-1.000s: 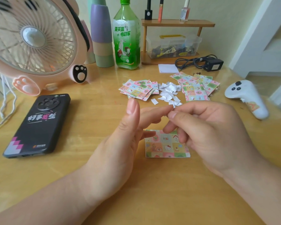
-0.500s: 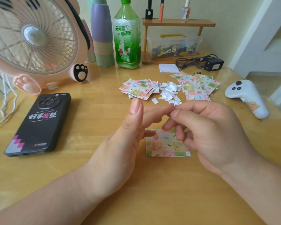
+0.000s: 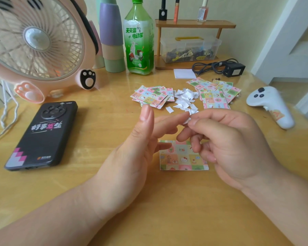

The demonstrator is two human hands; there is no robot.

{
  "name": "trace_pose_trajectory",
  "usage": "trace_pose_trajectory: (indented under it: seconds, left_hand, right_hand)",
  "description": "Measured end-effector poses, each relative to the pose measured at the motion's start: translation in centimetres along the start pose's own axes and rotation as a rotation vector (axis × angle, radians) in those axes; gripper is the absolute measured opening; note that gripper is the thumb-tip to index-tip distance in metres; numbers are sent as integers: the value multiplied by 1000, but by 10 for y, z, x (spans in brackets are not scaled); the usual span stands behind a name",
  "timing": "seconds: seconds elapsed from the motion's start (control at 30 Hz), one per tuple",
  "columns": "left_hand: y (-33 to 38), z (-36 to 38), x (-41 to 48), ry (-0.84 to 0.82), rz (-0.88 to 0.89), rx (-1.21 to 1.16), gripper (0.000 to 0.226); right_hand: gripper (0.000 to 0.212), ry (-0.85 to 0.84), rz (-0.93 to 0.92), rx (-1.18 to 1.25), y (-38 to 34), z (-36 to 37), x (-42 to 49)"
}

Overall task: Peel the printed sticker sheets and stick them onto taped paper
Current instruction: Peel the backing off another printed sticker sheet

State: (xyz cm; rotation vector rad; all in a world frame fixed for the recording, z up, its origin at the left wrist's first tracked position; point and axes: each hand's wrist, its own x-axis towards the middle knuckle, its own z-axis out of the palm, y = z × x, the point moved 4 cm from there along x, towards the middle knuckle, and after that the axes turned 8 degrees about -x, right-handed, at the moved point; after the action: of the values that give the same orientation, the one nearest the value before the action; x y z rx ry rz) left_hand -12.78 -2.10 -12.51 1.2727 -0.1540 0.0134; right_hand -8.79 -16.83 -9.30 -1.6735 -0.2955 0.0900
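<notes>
Over the bench (image 3: pixel 75 183), the left hand (image 3: pixel 132 157) and right hand (image 3: pixel 229 144) meet fingertip to fingertip.
Two piles of sticker sheets (image 3: pixel 152 96) lie farther back, a heap of white scraps (image 3: pixel 184 97) between them; one sticker sheet (image 3: pixel 183 159) lies flat just beneath the hands. The left hand is spread, thumb raised, its straight forefinger touching a small white scrap (image 3: pixel 186 121) that the right hand pinches, other fingers curled.

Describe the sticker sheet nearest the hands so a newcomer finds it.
On the table, look between the left hand and right hand. The sticker sheet lies flat there, alone; others sit farther back in a left pile and right pile flanking white scraps.
</notes>
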Motion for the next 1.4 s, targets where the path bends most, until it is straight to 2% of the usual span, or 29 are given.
trace_pose_trajectory:
  seconds: [0.1,0.27,0.4,0.57,0.63,0.73,0.77,0.97,1.03,1.13,1.33,1.4]
  left_hand:
    - [-4,0,0,-15,-63,-79,82]
    - [-6,0,3,-25,-170,-339,88]
    - [-3,-2,3,7,-197,-428,89]
    - [6,-7,3,81,-222,-550,84]
    - [7,-10,5,143,-222,-543,73]
    - [9,-13,7,231,-164,-438,34]
    - [8,-14,8,256,-138,-403,28]
    - [7,-18,8,290,-88,-299,20]
    - [7,-18,7,280,-91,-294,27]
    - [8,-17,7,264,-101,-300,37]
    - [9,-15,8,310,-114,-305,23]
    - [10,-16,7,329,-112,-303,21]
  right_hand:
    - [31,6,38,32,1,1,1]
    - [32,22,40,11,5,-2,3]
    - [17,35,-8,-91,9,-7,7]
    - [10,117,-99,-259,6,-20,15]
    - [10,169,-145,-386,4,-30,23]
    - [19,224,-165,-603,10,-43,41]
    - [21,233,-164,-667,14,-46,46]
    - [14,253,-196,-1003,21,-39,59]
    - [10,255,-205,-1081,21,-33,60]
    - [17,246,-210,-1190,23,-31,61]
    - [13,226,-188,-1156,13,-34,56]
    - [13,143,-204,-1110,8,-31,50]
